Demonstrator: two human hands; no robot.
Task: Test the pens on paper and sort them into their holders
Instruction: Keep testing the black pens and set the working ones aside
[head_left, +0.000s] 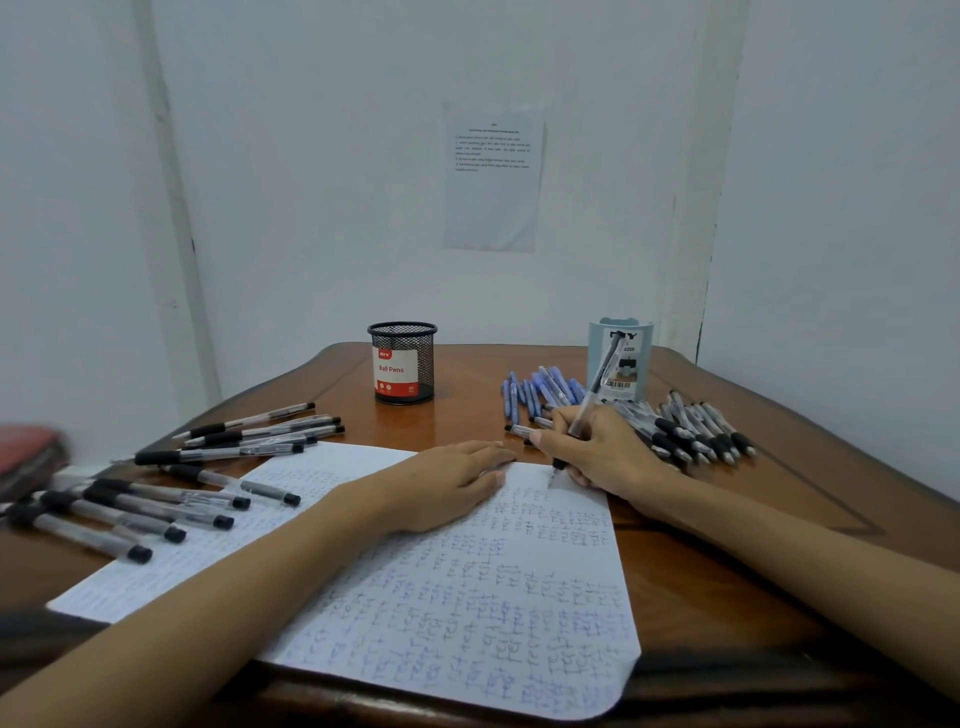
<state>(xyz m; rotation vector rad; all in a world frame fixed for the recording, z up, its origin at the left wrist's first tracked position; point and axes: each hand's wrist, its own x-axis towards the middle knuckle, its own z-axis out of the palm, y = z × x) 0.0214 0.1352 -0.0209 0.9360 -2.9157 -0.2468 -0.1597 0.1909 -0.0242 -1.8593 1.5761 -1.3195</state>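
1. Head view: capped pens (156, 488) lie on the table's (727, 571) left, some on the paper (467, 597).
2. Left hand (447, 483) rests flat on the paper, fingers straight.
3. Mesh holder (404, 362) stands behind, centre.
4. Right hand (597, 447) grips a pen (597, 382), tip on the paper's far corner.
5. Blue pens (540, 392), blue cup (621, 358) and grey pens (696, 431) are beyond it.

Two holders (402, 364), three pen heaps (696, 431), one held pen (597, 382)
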